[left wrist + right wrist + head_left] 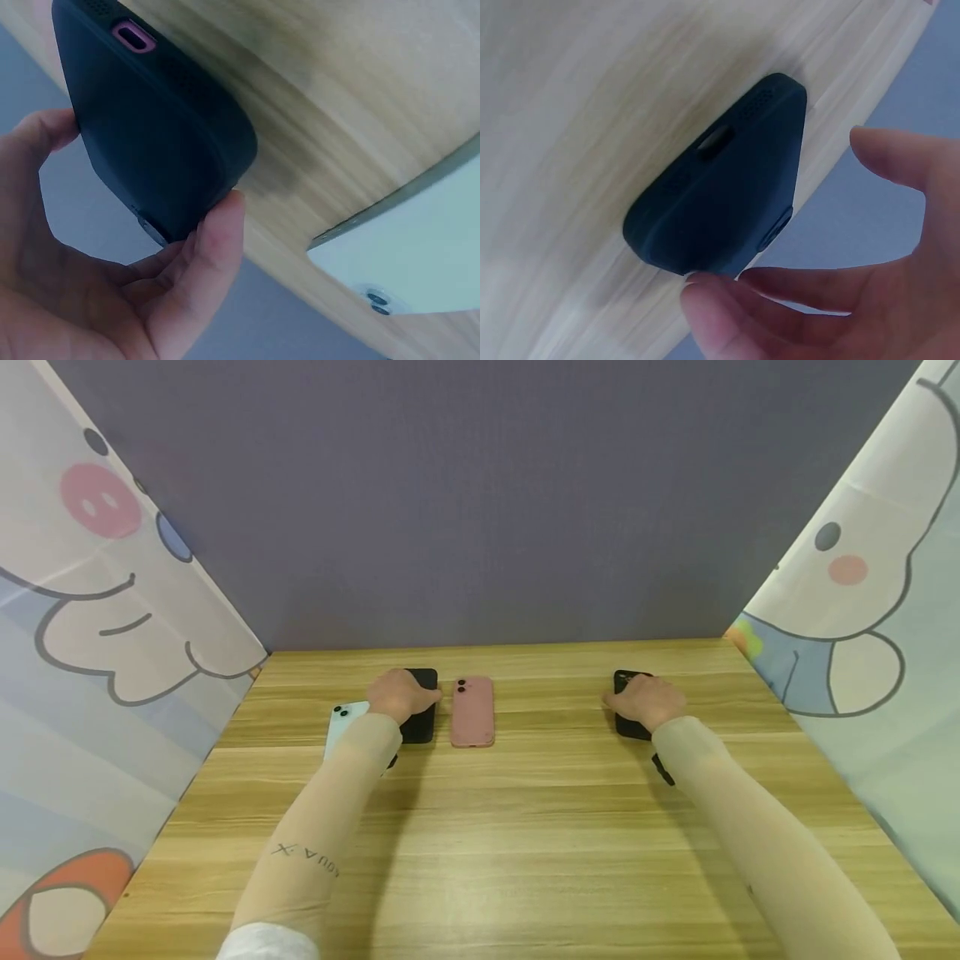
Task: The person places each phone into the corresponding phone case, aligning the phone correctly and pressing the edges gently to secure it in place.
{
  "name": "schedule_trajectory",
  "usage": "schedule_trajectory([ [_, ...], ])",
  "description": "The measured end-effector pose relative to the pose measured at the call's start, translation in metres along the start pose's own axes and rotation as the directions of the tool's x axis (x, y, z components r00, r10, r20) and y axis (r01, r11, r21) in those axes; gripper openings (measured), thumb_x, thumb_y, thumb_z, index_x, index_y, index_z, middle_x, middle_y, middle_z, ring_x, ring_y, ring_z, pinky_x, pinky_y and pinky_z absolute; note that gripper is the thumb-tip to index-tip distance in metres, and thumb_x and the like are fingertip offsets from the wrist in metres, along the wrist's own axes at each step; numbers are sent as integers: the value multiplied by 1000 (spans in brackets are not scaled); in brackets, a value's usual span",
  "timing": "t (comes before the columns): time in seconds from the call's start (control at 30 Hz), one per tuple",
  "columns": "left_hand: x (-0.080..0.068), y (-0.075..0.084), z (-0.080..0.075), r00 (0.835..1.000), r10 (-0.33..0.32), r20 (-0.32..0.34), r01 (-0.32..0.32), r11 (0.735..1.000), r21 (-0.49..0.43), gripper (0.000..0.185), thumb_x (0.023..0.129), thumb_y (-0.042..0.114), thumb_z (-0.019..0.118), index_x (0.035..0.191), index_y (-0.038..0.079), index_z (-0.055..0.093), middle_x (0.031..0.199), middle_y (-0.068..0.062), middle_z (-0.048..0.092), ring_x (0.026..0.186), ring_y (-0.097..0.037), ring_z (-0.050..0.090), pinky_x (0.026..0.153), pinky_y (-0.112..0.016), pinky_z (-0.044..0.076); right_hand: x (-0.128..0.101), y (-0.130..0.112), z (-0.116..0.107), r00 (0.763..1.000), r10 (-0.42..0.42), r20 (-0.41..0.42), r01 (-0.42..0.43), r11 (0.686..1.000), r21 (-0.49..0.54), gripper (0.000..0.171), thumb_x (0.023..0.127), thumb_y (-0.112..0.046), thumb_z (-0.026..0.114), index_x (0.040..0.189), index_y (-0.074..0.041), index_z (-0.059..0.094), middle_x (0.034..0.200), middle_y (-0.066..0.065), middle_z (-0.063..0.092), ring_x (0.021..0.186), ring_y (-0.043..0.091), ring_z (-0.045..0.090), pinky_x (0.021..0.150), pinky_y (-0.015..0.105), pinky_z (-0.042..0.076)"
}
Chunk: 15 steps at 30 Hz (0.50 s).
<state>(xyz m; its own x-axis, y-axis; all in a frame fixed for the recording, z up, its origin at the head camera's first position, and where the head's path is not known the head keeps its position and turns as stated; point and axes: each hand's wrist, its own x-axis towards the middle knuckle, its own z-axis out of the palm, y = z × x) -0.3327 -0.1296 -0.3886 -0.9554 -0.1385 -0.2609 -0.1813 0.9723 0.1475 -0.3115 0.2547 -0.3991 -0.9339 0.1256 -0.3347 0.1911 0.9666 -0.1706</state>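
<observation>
Left hand [399, 695] pinching, thumb on one edge and fingers on the other of a black-cased phone [150, 127], at the far end of the wooden table [525, 843]! Across to my right hand [648, 700]: fingertips touch one edge of a black phone case [720, 195], thumb spread clear of it, same end of the table. Pink phone [472, 714] lies between, just beside the black-cased phone; pale phone [342, 722] on that one's other side, partly hidden by my left forearm [322, 827]; grey panel [480, 510] behind, cartoon-printed sheets [870, 635] flanking
</observation>
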Motion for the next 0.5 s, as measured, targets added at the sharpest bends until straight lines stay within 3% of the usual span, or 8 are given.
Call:
schedule_trajectory([
  [0.2,7,0,8,1000,-14,-6,14,1000,10,66,93,67,58,107,4,72,67,-3,58,48,-11,41,45,-29,36,2,2,3,999,28,-15,-28,999,-38,72,98,-55,51,120,12,64,96,25,67,65,24,59,54,33,47],
  [0.5,9,2,14,1000,2,-20,-2,1000,-2,70,92,66,59,116,2,72,93,-12,70,60,-19,59,50,-33,47,6,7,8,999,26,-22,-26,1000,-11,67,98,-46,52,127,14,59,119,35,61,80,33,62,60,39,50],
])
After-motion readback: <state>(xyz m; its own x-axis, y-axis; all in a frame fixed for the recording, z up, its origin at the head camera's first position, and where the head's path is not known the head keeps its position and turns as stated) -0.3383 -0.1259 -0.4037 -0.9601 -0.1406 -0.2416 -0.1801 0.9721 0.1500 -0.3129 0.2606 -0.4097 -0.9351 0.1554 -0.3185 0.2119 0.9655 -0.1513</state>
